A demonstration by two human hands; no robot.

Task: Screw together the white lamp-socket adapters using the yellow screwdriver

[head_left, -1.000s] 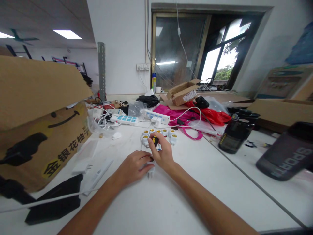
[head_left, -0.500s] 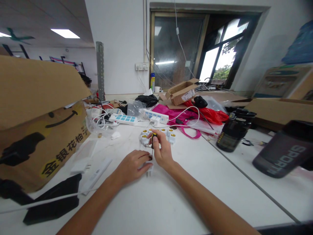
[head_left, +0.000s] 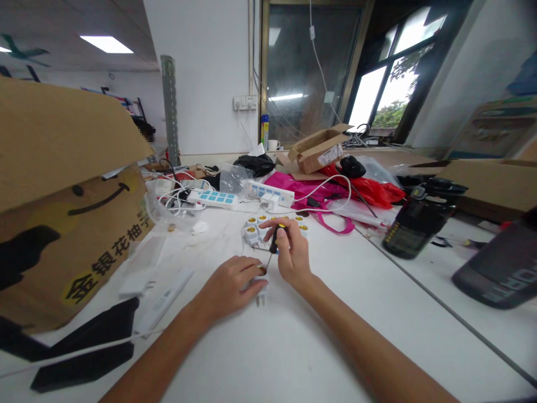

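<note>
Looming at the far left, a large cardboard box with a printed curved arrow and Chinese characters stands with its flap raised, its contents hidden. Just right of it, a clear plastic bag lies tangled with white cables. Farther back, a small cardboard box sits open, though what is inside cannot be seen, beside a pink bag and a red bag.

The hands are close together but not clearly touching. The left hand is clamped around a white plug adapter, its prongs pointing toward the person. The right hand pinches a small screwdriver, whose tip sits just beside the adapter's brass-lined mouth. Behind the right hand lies a cluster of white lamp socket adapters.

Compared with the earlier frame, the screwdriver slants more steeply toward the left hand, and the whole view has swung slightly.

The white table also carries a power strip with blue switches and a second power strip. Beyond them are a mug, a wall socket and a window.
</note>
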